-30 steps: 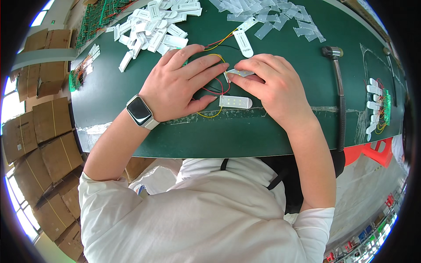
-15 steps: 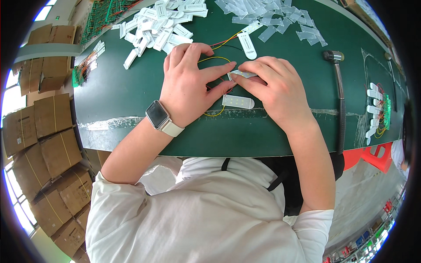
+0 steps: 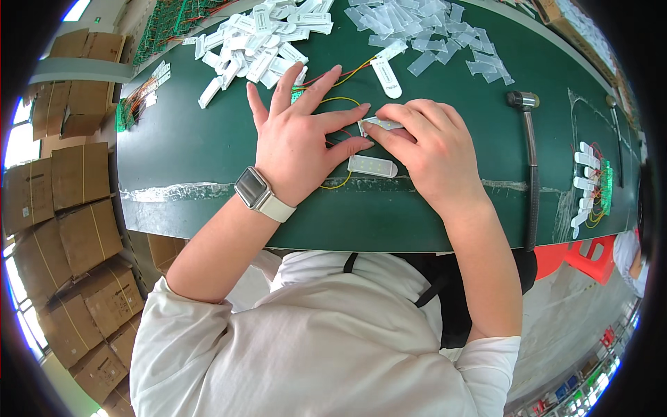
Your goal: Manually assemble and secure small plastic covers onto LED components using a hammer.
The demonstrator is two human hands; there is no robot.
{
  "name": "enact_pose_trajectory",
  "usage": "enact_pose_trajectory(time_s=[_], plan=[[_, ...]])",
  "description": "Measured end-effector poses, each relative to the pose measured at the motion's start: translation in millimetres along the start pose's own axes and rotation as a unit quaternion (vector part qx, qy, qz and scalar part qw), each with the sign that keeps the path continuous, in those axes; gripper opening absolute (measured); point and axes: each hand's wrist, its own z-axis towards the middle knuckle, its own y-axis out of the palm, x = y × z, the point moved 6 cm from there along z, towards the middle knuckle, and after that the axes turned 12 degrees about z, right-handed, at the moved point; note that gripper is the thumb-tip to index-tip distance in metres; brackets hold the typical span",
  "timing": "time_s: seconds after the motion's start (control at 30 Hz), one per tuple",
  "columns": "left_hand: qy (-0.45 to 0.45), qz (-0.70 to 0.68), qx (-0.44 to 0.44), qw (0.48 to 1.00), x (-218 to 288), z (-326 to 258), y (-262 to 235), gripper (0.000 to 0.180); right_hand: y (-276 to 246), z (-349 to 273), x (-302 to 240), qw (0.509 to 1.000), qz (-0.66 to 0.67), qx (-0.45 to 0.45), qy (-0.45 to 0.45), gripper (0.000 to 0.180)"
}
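I see the right hand [image 3: 434, 147] pinch a little white light [image 3: 384, 124] over the desk [image 3: 201, 153], the left hand [image 3: 295, 142] just left of it, grip wide, where a finger could pull the yellow wire [image 3: 340, 99] loose.

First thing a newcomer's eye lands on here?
Probably the hands, mid-table: the right hand pinches a small white strip, the left hand spread beside it, a watch on its wrist. Then the heap of white casings beyond the left hand, with clear plastic strips to its right. The mallet stands out at right.
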Motion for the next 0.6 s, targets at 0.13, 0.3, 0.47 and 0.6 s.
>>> enact_pose_trajectory(time_s=[0.13, 0.3, 0.47, 0.6], plan=[[-0.034, -0.005, -0.051, 0.998, -2.4, -2.8, 4.2, 0.054, -1.0, 0.4, -1.1, 1.0, 0.005, 0.001, 0.004, 0.018], [-0.043, -0.009, -0.06, 0.997, -5.2, -0.5, 3.7, 0.058, 1.5, -3.0, 0.6, 0.999, 0.027, 0.003, 0.021, 0.021], [-0.047, -0.01, -0.061, 0.997, -4.1, 0.2, 4.9, 0.059, 1.3, -3.1, 1.2, 0.999, 0.032, -0.001, 0.025, 0.024], [-0.051, -0.006, -0.053, 0.997, -2.9, -1.0, 4.8, 0.057, 2.1, -2.7, 1.0, 0.999, 0.035, -0.004, 0.025, 0.025]])
